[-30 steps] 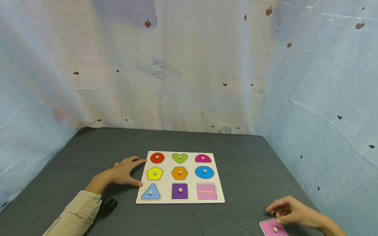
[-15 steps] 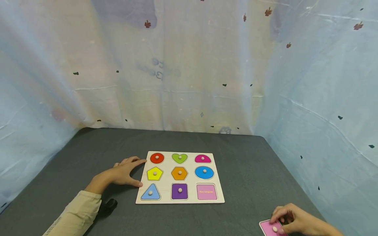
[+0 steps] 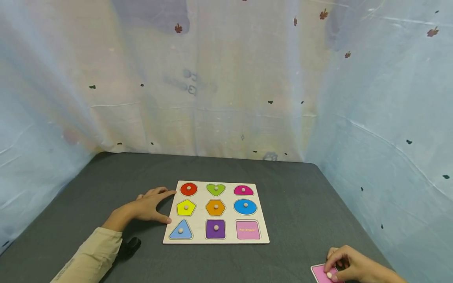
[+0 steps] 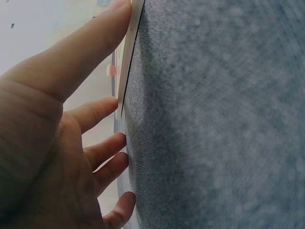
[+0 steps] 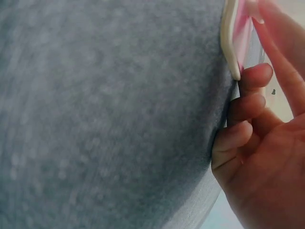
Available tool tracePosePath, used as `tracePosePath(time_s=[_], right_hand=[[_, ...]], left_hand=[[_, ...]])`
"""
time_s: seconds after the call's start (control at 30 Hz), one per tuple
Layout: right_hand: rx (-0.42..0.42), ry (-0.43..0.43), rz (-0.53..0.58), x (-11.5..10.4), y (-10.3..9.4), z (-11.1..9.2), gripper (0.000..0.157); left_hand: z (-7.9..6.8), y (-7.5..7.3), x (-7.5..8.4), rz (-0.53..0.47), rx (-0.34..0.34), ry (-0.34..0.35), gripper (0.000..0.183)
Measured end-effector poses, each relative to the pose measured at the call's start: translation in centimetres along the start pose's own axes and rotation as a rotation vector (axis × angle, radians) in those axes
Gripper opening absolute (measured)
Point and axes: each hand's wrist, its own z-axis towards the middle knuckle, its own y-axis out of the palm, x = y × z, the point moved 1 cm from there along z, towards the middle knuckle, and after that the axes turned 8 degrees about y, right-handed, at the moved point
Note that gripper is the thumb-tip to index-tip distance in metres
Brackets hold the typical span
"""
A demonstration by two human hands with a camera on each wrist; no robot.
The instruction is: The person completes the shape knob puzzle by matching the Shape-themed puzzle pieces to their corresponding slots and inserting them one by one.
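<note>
A wooden knob puzzle board (image 3: 199, 228) lies flat on the dark grey table. My left hand (image 3: 146, 207) touches its left edge with thumb and index finger spread apart; in the left wrist view the thumb meets the board's side (image 4: 125, 71) and the other fingertips reach the cloth. Far to the right, my right hand (image 3: 357, 265) pinches the small knob (image 3: 329, 275) of a pink rectangular puzzle piece (image 3: 319, 272). That piece runs partly out of the head view at the bottom. In the right wrist view, the remaining fingers curl beside the pale rim of the piece (image 5: 242, 38).
Colourful knobbed shapes, such as the red circle (image 3: 189, 189) and purple square (image 3: 211, 234), fill the board's other recesses. At lower right is a pink recess (image 3: 248, 232) printed "Rectangular". A black curved object (image 3: 132, 243) sits by the left wrist. Pale curtains (image 3: 219, 129) surround the table.
My right hand has come down to the pink piece, from touching its upper edge to pinching its knob. My left hand and the board stay put.
</note>
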Motion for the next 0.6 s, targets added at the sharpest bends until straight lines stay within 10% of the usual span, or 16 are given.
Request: tracePosePath(time_s=[0.6], right_hand=[[0.117, -0.071, -0.122, 0.22, -0.17, 0.18, 0.031]], left_hand=[[-0.04, -0.04, 0.01, -0.010, 0.001, 0.002, 0.102]])
